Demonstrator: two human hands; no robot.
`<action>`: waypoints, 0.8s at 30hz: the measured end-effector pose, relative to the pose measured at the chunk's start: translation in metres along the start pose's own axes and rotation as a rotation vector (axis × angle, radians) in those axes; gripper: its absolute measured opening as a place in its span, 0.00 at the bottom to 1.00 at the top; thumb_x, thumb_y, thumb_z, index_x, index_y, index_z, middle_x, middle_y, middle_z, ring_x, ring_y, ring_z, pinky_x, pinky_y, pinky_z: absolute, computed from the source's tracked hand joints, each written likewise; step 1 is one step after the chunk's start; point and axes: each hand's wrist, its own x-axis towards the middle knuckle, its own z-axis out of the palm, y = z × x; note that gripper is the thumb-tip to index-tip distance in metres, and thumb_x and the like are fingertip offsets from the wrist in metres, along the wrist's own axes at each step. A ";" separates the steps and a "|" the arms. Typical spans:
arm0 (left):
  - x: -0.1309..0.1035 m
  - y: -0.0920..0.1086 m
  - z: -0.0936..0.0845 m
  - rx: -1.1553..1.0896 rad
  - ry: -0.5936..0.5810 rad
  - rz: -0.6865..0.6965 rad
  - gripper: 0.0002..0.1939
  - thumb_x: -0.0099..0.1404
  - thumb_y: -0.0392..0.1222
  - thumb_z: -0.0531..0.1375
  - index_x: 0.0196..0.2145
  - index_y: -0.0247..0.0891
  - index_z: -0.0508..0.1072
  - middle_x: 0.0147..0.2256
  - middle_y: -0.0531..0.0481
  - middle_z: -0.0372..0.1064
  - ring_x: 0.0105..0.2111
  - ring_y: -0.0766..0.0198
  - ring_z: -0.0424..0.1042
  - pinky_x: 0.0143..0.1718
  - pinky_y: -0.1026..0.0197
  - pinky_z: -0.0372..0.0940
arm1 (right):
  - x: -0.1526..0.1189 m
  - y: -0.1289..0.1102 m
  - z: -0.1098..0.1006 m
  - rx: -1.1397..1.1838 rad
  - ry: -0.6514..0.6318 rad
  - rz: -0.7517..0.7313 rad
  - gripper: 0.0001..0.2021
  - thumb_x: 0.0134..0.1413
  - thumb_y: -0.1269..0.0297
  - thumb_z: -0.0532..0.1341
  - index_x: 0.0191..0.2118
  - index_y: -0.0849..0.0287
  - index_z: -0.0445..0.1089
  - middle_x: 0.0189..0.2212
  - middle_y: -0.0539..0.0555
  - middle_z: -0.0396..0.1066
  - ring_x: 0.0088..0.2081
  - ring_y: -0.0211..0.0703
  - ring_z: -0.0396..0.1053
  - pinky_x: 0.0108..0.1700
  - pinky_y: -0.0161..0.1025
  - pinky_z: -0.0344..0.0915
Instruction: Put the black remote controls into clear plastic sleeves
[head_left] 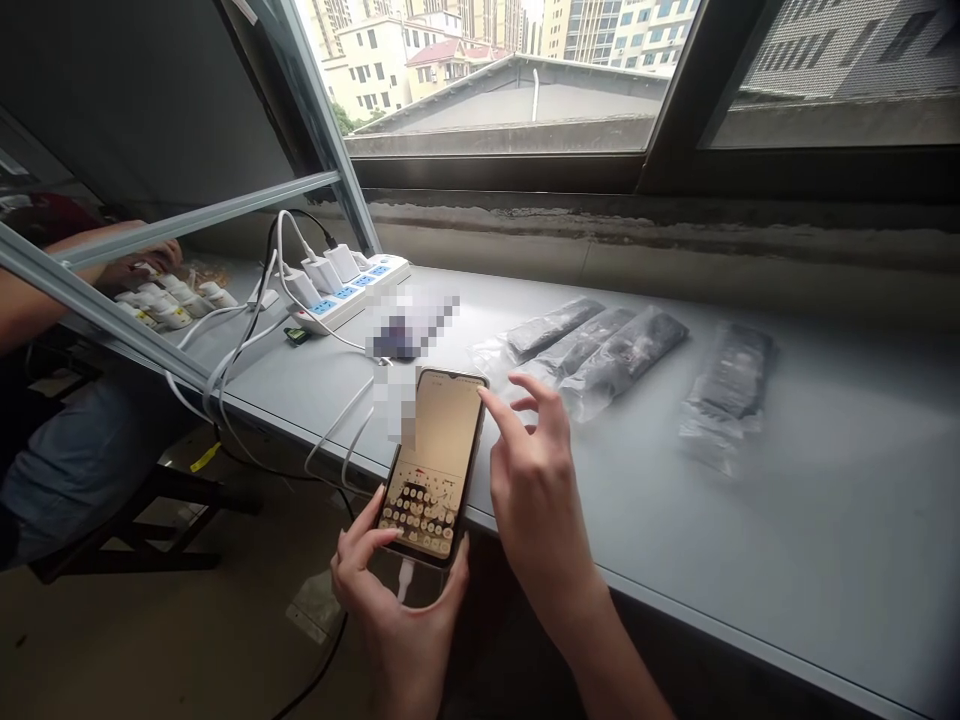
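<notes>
A smartphone (436, 450) tilts upright at the table's front edge, its lit screen showing a keyboard on the lower half. My left hand (397, 600) grips its lower end, with the thumb at the bottom of the screen. Between thumb and fingers a white charging cable (406, 578) runs into the phone's base. To the right, my right hand (536, 480) holds nothing. Its index fingertip is at the screen's upper right corner, and the other fingers are loosely bent and apart. I cannot tell whether that fingertip touches the glass.
Several dark items in clear plastic bags (630, 350) lie on the grey table (825, 560). A power strip (352, 295) with white chargers and loose cables (225, 370) is at the left. Beyond a metal frame (202, 215), another person's arm (105, 255) reaches over white bottles (161, 300).
</notes>
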 end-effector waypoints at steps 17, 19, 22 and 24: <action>0.002 0.004 0.000 0.023 -0.002 -0.009 0.27 0.50 0.44 0.69 0.41 0.41 0.59 0.52 0.38 0.65 0.51 0.51 0.68 0.53 0.40 0.63 | -0.002 0.005 0.002 0.036 0.005 0.071 0.33 0.52 0.85 0.43 0.61 0.56 0.63 0.58 0.62 0.53 0.52 0.48 0.64 0.48 0.46 0.71; 0.002 0.004 0.000 0.023 0.004 -0.008 0.27 0.50 0.45 0.69 0.41 0.41 0.59 0.52 0.38 0.65 0.51 0.52 0.68 0.53 0.40 0.63 | -0.002 0.005 0.000 0.045 0.035 0.069 0.32 0.53 0.85 0.43 0.60 0.56 0.65 0.58 0.62 0.54 0.51 0.47 0.65 0.47 0.45 0.72; 0.002 0.003 0.000 0.035 0.008 -0.008 0.26 0.50 0.46 0.69 0.41 0.42 0.59 0.52 0.39 0.65 0.51 0.52 0.68 0.53 0.40 0.63 | -0.003 0.007 -0.001 0.058 0.038 0.071 0.31 0.54 0.84 0.44 0.59 0.56 0.66 0.57 0.62 0.56 0.51 0.47 0.66 0.47 0.45 0.72; 0.002 0.002 0.000 0.046 0.010 0.000 0.26 0.49 0.46 0.69 0.40 0.42 0.59 0.52 0.39 0.65 0.51 0.52 0.68 0.53 0.40 0.63 | -0.004 0.007 -0.002 0.066 0.035 0.072 0.31 0.54 0.84 0.43 0.58 0.56 0.66 0.57 0.63 0.56 0.51 0.48 0.66 0.46 0.46 0.73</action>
